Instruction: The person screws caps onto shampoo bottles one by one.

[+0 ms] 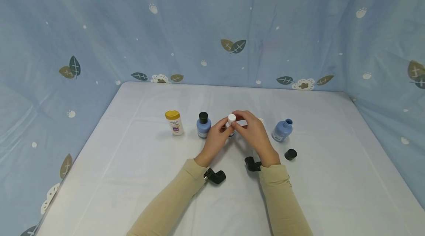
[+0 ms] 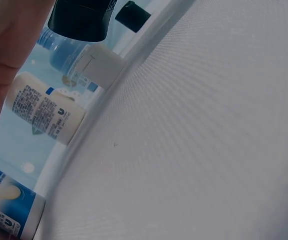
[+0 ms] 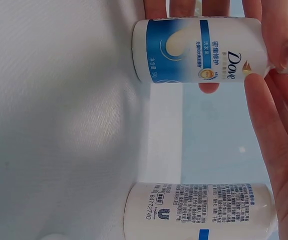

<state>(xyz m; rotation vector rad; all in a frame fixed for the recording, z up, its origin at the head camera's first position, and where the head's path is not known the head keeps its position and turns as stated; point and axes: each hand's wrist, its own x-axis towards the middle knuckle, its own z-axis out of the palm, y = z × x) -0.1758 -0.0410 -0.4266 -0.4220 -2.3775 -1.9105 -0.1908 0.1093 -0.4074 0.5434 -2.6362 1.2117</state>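
My left hand [image 1: 216,138] holds a small white and blue shampoo bottle [image 3: 179,52] upright, its base right at the table cloth. Several of its fingers lie behind the bottle's body, and its thumb is near the neck. At the top, my right hand [image 1: 256,132] pinches the white cap [image 1: 231,118] between thumb and fingers. A second white bottle [image 3: 199,212] stands beside it, mostly hidden behind the right hand in the head view. Left of the hands is a blue bottle [image 1: 203,128] with a black cap.
A white bottle with a yellow lid [image 1: 174,122] stands at the left. To the right is a blue bottle without a cap [image 1: 281,131], with a loose black cap [image 1: 290,154] in front of it. A patterned blue curtain [image 1: 199,25] hangs behind the white table [image 1: 132,191].
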